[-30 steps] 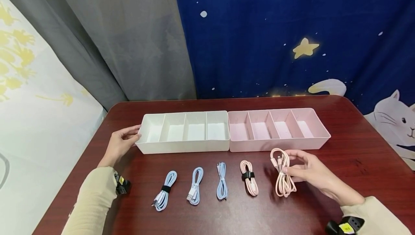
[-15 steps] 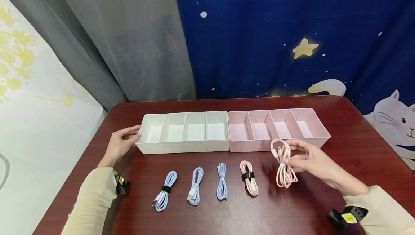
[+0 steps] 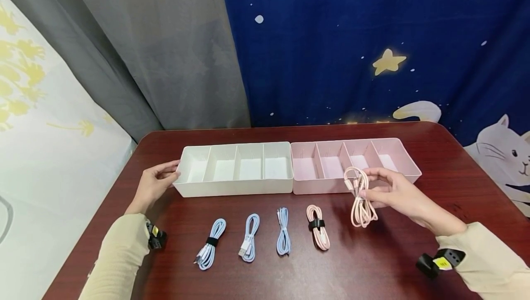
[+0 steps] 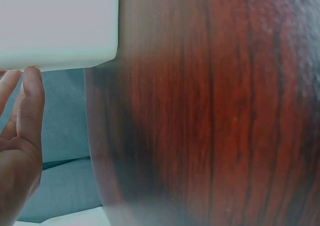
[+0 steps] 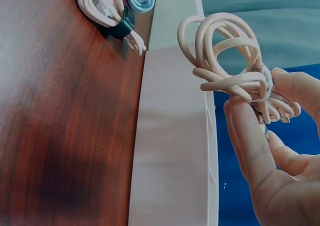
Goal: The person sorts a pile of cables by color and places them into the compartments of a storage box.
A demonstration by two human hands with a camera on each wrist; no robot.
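My right hand [image 3: 391, 190] pinches a coiled pink charging cable [image 3: 361, 203] between thumb and fingers, raised in front of the pink divided box [image 3: 339, 186]. In the right wrist view the cable [image 5: 227, 50] shows its loops and metal plug ends. My left hand [image 3: 154, 184] touches the left end of the white divided box [image 3: 236, 188] with fairly straight fingers. Its fingertips [image 4: 33, 74] meet the white wall in the left wrist view. The two boxes stand end to end, and no items show in their compartments.
On the dark red table [image 3: 256, 281] a row of coiled cables lies before the boxes: a blue one with a black strap [image 3: 211, 243], two more blue cables [image 3: 250, 238] and a pink cable with a black strap [image 3: 318, 227]. Curtains [image 3: 331, 51] hang behind.
My right hand has risen and moved away from me with the pink cable, which now overlaps the pink box's front wall in the head view. The left hand has stayed in place.
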